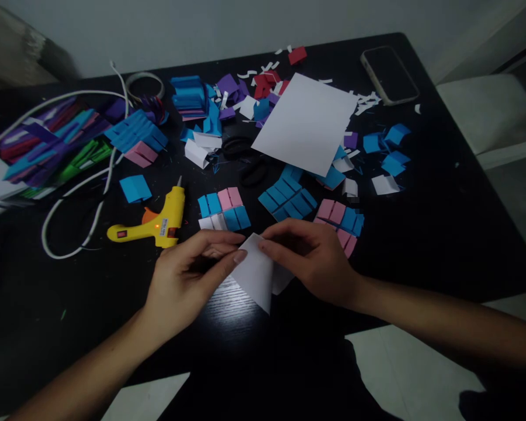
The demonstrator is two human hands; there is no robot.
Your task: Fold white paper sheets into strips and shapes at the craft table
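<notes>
A folded sheet of white paper (255, 272) is held between both hands near the table's front edge, one corner pointing down. My left hand (188, 269) pinches its left edge between thumb and fingers. On the right side, my right hand (315, 260) grips the paper's upper edge, and a second flap shows below that hand. Just beyond lie panels of folded paper: a blue, pink and white one (224, 209), a blue one (288, 199), and a pink and blue one (339, 225), partly behind my right hand.
A yellow glue gun (162, 222) with a lit orange light lies left, near a white cable (97, 225). Black-handled scissors (252, 171) lie partly under a large white sheet (307, 123). A phone (389, 75), tape roll (144, 86) and coloured paper pieces (135, 134) cover the back.
</notes>
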